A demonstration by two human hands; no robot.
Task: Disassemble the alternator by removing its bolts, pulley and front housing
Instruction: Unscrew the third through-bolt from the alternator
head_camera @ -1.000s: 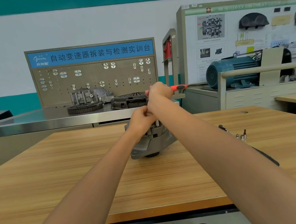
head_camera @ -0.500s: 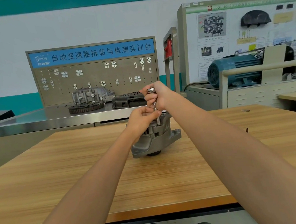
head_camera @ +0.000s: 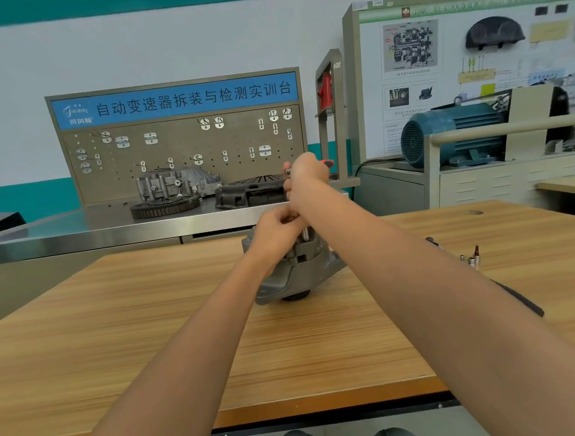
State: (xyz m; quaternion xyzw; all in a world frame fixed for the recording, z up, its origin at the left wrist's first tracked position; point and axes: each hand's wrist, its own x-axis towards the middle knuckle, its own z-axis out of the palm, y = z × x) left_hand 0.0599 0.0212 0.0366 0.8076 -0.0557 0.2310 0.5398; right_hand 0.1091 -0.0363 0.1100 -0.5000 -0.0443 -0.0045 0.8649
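Observation:
A grey cast alternator (head_camera: 297, 275) stands on the wooden table (head_camera: 150, 312), its dark pulley underneath. A thin metal extension shaft (head_camera: 305, 233) rises from its top edge. My left hand (head_camera: 276, 230) pinches that shaft low down, just above the housing. My right hand (head_camera: 305, 179) grips the ratchet at the shaft's top; the red handle tip (head_camera: 328, 163) sticks out to the right. The bolt under the socket is hidden by my hands.
Several small sockets and bits (head_camera: 472, 258) stand on the table to the right, beside a dark tool pouch (head_camera: 523, 300). Behind the table is a steel bench (head_camera: 76, 229) with gearbox parts and a pegboard. A teal motor (head_camera: 454, 134) sits at the back right.
My right hand has swung the ratchet: the red handle pointed right, turned out of sight, and now shows at the right again. My left hand has stayed on the shaft.

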